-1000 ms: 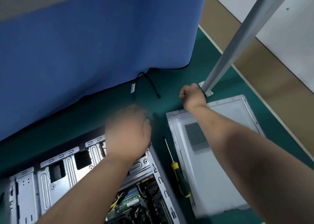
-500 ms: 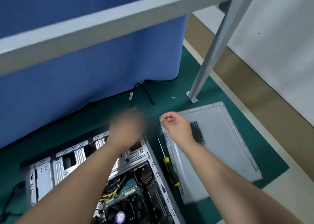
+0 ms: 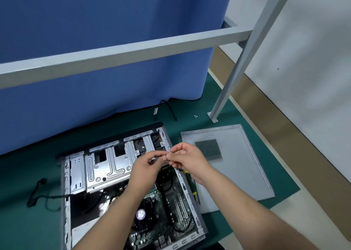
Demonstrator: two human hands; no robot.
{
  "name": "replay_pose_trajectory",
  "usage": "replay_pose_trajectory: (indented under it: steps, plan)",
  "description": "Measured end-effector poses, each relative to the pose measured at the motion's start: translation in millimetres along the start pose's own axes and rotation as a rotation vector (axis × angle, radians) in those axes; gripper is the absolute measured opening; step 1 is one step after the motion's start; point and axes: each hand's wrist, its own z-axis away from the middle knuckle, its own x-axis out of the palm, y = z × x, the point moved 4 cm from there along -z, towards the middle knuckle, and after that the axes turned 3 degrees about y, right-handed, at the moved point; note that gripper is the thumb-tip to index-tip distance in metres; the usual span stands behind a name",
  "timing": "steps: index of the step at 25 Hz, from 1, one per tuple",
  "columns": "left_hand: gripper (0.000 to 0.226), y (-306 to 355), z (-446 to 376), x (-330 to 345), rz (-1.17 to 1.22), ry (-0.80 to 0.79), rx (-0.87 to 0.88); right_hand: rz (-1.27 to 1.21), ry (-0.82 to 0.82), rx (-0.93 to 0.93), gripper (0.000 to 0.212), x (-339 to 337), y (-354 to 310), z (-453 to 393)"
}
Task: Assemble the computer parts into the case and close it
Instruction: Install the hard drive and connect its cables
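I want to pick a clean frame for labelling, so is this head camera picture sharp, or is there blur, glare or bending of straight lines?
Head view: mostly sharp, the open grey metal computer case reads clearly; the grey metal frame bar bows from wide-angle distortion; even light, no strong glare; what the left hand and right hand pinch is too small to identify.

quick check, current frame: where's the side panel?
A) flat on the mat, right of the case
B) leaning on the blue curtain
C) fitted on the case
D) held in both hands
A: the side panel lies flat on the green mat to the right of the open case, and both hands, left hand and right hand, meet over the case, not on the panel.
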Motion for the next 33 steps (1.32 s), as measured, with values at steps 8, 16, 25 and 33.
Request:
replay_pose_trajectory:
  steps: [8, 16, 25, 33]
  plan:
    - [0.007, -5, 29, -24, 0.086, -0.11, 0.001, 0.203, -0.119, 0.05, 0.03, 17, -11, 28]
    - [0.006, -15, 31, -24, 0.033, -0.018, -0.028, 0.235, -0.099, 0.066, 0.031, 27, -5, 30]
    - [0.006, -27, 12, -45, 0.053, 0.239, -0.137, 0.515, 0.284, 0.0, 0.016, -66, 18, -15]
    - [0.005, -43, 0, -53, -0.056, 0.267, -0.214, 1.086, 0.187, 0.227, 0.031, -64, 104, -23]
